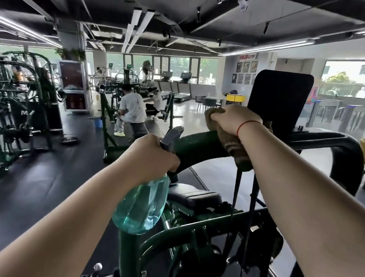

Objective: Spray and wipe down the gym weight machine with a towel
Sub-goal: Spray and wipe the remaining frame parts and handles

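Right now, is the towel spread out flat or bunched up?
Bunched up: the brown towel is crumpled under the right hand, which grips it against the machine's green bar; a wad hangs below the wrist.

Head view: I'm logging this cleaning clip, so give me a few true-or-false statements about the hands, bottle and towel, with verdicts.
1. The left hand grips the spray bottle. True.
2. The towel lies on the floor. False: the right hand holds it against the green bar of the machine.
3. The spray bottle is red. False: it is translucent teal with a grey trigger head.
4. A black pad stands behind the right hand. True.
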Tool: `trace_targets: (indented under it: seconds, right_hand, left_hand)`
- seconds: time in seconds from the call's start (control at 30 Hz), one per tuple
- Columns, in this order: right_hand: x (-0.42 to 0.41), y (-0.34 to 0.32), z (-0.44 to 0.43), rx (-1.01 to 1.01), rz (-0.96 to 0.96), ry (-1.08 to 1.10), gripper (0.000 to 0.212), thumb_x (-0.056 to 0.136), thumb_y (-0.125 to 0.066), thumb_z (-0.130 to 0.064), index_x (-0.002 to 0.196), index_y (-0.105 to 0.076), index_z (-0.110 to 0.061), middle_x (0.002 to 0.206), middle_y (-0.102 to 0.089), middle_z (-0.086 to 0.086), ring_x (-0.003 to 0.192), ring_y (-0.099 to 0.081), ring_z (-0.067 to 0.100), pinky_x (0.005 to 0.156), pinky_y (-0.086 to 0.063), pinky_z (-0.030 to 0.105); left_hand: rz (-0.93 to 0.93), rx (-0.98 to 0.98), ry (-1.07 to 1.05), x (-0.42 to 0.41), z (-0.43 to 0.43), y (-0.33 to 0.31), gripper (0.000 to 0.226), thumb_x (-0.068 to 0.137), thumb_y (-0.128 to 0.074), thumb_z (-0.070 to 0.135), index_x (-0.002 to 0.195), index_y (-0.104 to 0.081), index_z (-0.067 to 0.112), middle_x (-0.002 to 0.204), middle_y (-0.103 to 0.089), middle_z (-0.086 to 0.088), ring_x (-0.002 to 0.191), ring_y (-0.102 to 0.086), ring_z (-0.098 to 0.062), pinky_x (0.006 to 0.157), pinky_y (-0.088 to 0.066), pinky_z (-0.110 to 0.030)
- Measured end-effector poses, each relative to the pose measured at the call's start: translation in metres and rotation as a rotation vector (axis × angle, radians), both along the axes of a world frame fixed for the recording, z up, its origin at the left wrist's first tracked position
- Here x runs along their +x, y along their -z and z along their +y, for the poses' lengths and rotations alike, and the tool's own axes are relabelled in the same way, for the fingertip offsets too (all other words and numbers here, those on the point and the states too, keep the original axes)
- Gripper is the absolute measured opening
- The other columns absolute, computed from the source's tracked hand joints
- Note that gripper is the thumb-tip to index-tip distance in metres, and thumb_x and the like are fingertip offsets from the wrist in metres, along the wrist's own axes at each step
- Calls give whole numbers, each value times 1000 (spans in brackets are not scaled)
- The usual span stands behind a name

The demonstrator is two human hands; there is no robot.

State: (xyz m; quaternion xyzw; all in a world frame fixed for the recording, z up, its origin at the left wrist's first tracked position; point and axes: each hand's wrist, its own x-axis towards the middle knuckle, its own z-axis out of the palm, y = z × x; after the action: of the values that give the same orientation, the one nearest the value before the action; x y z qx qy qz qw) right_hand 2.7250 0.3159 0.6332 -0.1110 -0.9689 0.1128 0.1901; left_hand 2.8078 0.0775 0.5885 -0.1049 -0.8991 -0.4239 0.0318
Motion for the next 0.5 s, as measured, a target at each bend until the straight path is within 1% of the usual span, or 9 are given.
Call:
trace_targets:
  seconds: [0.07, 0.1, 0.17, 0.23, 0.3, 0.37, 0.4, 0.47, 0.5]
  right_hand:
    - [3, 1, -9, 81, 22, 55, 52, 99, -37, -55, 125, -58, -17, 96, -60, 2, 88, -56, 25, 82, -45, 38]
    - [9, 5, -15, 140, 62, 68, 51, 99, -34, -54, 126, -58, -17, 94, -60, 1, 86, -55, 25, 81, -42, 38]
    - [24, 20, -33, 239, 189, 38, 47, 99, -31, -55, 115, -61, -21, 91, -61, 0, 84, -52, 23, 85, -38, 40]
    - [41, 45, -49, 287, 359, -64, 43, 95, -35, -57, 108, -62, -25, 95, -64, -2, 94, -55, 24, 92, -36, 41]
    - [55, 68, -56, 334, 545, -203, 44, 87, -41, -56, 113, -65, -29, 106, -67, -6, 105, -57, 24, 94, -34, 41]
    - [57, 85, -42, 320, 681, -290, 48, 81, -48, -52, 118, -66, -28, 115, -67, -8, 111, -57, 24, 95, -35, 42]
    - [55, 87, -32, 283, 723, -287, 48, 80, -51, -49, 119, -66, -27, 116, -67, -7, 111, -57, 25, 96, -37, 42]
    - [49, 87, -11, 158, 794, -178, 45, 84, -50, -46, 118, -68, -23, 112, -68, -2, 108, -59, 28, 94, -36, 38]
    - [46, 86, 0, 72, 820, -94, 44, 86, -49, -45, 117, -68, -20, 111, -68, 1, 107, -59, 29, 91, -32, 34]
  left_hand:
    - [7, -1, 0, -2, 1, 2, 15, 74, -74, 15, 84, -67, 6, 72, -62, -7, 63, -53, -23, 58, -45, -31]
    - [18, -11, 3, -2, 1, 2, 15, 73, -74, 16, 84, -67, 6, 73, -63, -6, 63, -54, -22, 58, -45, -31]
    - [35, -15, 6, -2, 2, 2, 13, 75, -73, 16, 81, -67, 7, 71, -62, -5, 62, -53, -22, 58, -44, -29]
    - [35, -9, 5, 1, 4, 4, 9, 76, -72, 16, 76, -65, 9, 70, -62, -6, 61, -54, -22, 57, -43, -28]
    - [48, -15, 8, 4, 5, 4, 11, 74, -72, 19, 70, -64, 12, 71, -64, -6, 61, -55, -20, 54, -43, -26]
    - [64, -8, -7, 5, 6, 7, 13, 68, -72, 23, 69, -65, 13, 71, -65, -5, 61, -55, -21, 55, -43, -28]
    - [61, 19, -26, 6, 5, 8, 12, 69, -72, 22, 70, -66, 11, 69, -64, -5, 60, -54, -22, 56, -43, -29]
    - [34, 74, -58, 6, 2, 11, 12, 69, -74, 18, 71, -66, 9, 65, -62, -6, 59, -53, -25, 56, -43, -31]
    - [15, 100, -58, 6, 0, 11, 13, 64, -74, 20, 69, -68, 9, 67, -65, -9, 61, -57, -28, 58, -48, -31]
